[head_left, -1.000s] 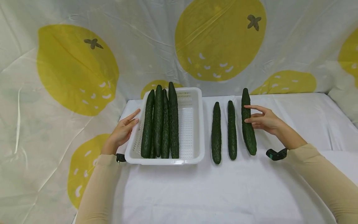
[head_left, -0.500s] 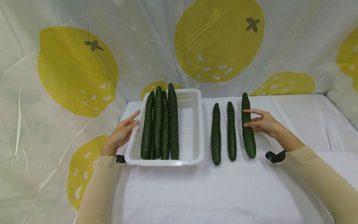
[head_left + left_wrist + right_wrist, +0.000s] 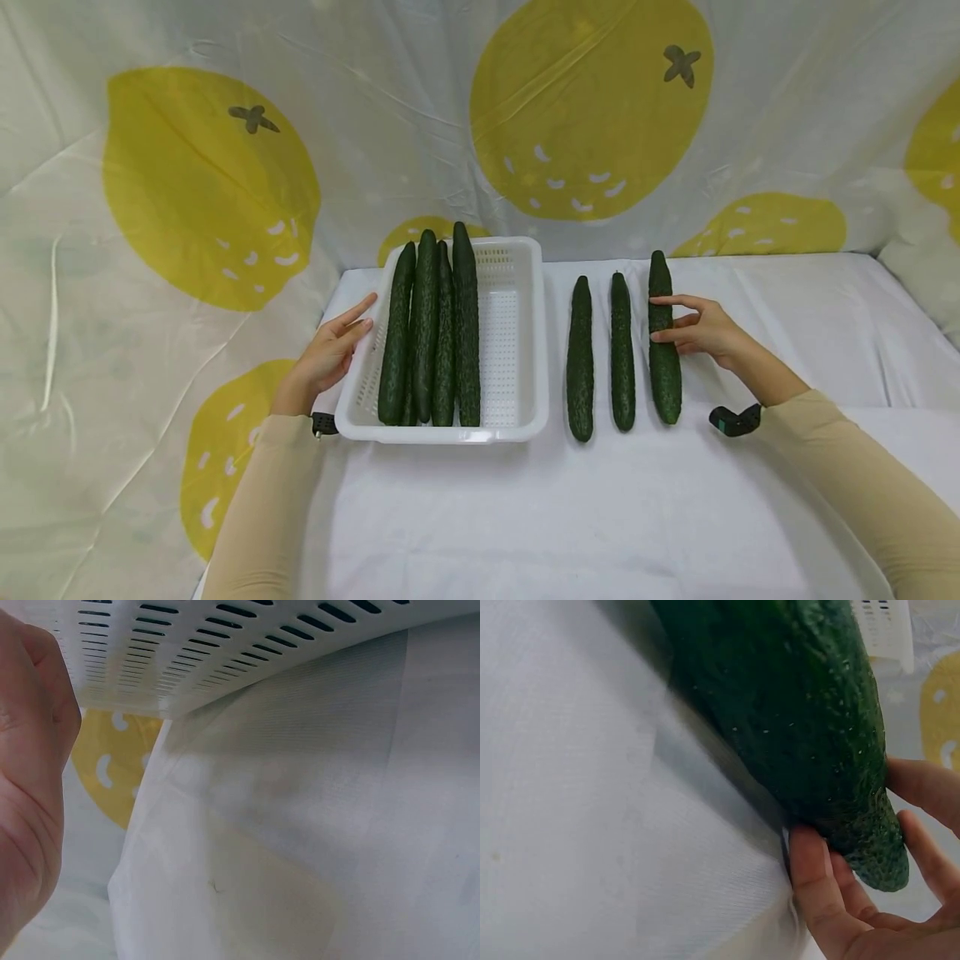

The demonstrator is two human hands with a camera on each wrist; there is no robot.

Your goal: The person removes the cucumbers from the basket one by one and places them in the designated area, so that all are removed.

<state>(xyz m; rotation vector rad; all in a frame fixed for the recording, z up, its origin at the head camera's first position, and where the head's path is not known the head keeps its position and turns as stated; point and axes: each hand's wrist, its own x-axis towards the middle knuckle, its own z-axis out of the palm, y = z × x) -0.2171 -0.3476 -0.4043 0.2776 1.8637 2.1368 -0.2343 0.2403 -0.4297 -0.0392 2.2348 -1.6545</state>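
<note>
In the head view my left hand [image 3: 330, 354] rests at the left rim of a white plastic basket [image 3: 525, 425], index finger and thumb stretched toward the rim. The left wrist view shows this hand beside the slotted basket wall [image 3: 180, 645]; its fingertips are hidden there. Several dark green cucumbers [image 3: 467, 333] lie lengthwise in the left part of the basket. My right hand [image 3: 705, 333] grips a cucumber [image 3: 666, 375] by its upper half. Up close, the thumb and fingers [image 3: 814, 874] pinch both sides near its narrow end, low over the white cloth.
Two more cucumbers, one nearer the basket [image 3: 581, 358] and one beside it [image 3: 622, 350], lie parallel between the basket and my right hand. White cloth [image 3: 600, 517] covers the table. A lemon-print curtain [image 3: 397, 108] hangs behind and at the left.
My right hand has brought its cucumber slightly toward me and turned it straighter, more in line with the two beside it. The left hand and the basket have stayed in place.
</note>
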